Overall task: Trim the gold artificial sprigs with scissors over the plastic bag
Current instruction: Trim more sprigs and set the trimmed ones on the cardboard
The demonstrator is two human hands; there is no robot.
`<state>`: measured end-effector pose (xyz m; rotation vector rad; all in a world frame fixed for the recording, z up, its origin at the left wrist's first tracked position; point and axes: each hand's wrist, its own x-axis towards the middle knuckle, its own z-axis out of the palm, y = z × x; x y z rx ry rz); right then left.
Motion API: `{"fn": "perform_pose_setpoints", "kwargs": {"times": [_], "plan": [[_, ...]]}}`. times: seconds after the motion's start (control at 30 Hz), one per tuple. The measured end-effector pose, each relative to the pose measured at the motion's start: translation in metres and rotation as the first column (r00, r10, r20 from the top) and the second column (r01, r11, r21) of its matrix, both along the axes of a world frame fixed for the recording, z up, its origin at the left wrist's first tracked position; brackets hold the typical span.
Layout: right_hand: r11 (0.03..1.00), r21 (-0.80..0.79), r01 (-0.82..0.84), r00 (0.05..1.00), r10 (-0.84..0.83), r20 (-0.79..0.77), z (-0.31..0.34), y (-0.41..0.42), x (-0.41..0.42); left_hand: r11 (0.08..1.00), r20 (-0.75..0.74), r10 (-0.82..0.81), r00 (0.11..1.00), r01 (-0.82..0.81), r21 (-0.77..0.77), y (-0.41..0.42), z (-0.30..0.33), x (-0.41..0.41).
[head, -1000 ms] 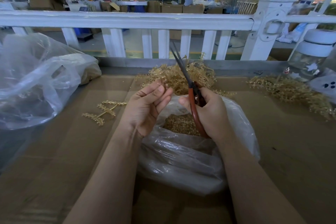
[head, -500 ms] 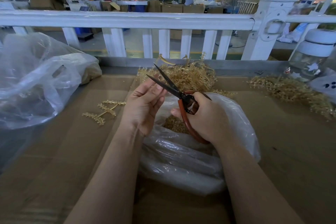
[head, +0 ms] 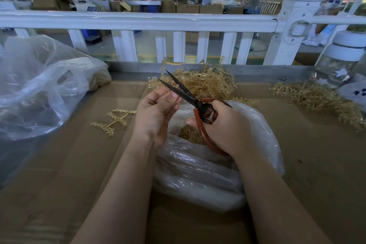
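Mid-frame, the right hand (head: 227, 127) grips the open, red-handled black scissors (head: 195, 103). The left hand (head: 156, 113) pinches something small, too hidden to name. The blades sit very close to the left fingertips (head: 174, 95) and could nick them.

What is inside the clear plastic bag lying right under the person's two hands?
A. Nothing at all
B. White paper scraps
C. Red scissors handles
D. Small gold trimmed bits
D: through the open mouth of the clear plastic bag, just below the right hand gripping the red-handled scissors, a heap of small gold trimmed bits shows.
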<state>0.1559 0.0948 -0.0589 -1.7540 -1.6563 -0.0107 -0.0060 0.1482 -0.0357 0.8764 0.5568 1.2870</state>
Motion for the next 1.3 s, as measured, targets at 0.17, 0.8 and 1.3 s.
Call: {"fn": "perform_pose_setpoints", "kwargs": {"times": [0.17,0.8,1.3], "plan": [[1.000,0.014,0.019,0.999,-0.020,0.029,0.0004,-0.0010,-0.0004,1.000,0.007,0.006,1.000,-0.006,-0.001,-0.0006,0.0000,-0.0010],[1.000,0.015,0.012,1.000,-0.012,-0.027,-0.0040,0.0041,0.0036,0.999,0.020,0.033,0.999,-0.033,-0.003,-0.0009,0.0019,-0.0002],[0.999,0.000,0.039,0.999,-0.039,0.000,-0.0025,0.0034,0.0047,0.995,-0.111,0.069,0.991,-0.060,0.084,0.0000,-0.0008,-0.0011]]}}
